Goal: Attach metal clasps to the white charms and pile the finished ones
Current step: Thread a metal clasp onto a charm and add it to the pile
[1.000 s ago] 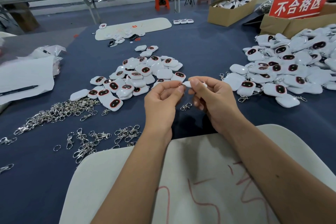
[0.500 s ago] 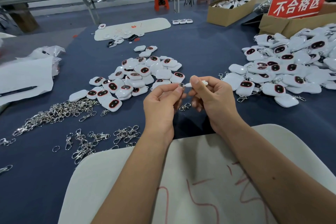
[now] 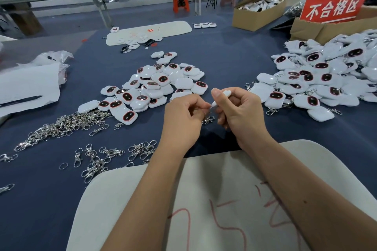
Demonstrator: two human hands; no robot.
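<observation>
My right hand [image 3: 240, 112] grips a white charm [image 3: 223, 96] edge-on above the blue table. My left hand [image 3: 183, 116] pinches the ring of a metal clasp [image 3: 208, 120] that dangles between the two hands, right by the charm's lower end. A heap of white charms without clasps [image 3: 159, 87] lies just beyond my left hand. At the right sits a larger pile of charms with clasps [image 3: 318, 81]. Loose metal clasps [image 3: 67, 124] are spread at the left.
A white foam pad [image 3: 204, 199] with red marks lies under my forearms. Paper and a pen [image 3: 22, 100] sit at far left. Cardboard boxes [image 3: 259, 14] and a red sign [image 3: 334, 7] stand at the back right. Another white pad [image 3: 151, 31] lies at the far edge.
Both hands have stayed together in the same spot. The charm in my right hand has tilted steeper, and my left fingers have shifted a little lower with the clasp.
</observation>
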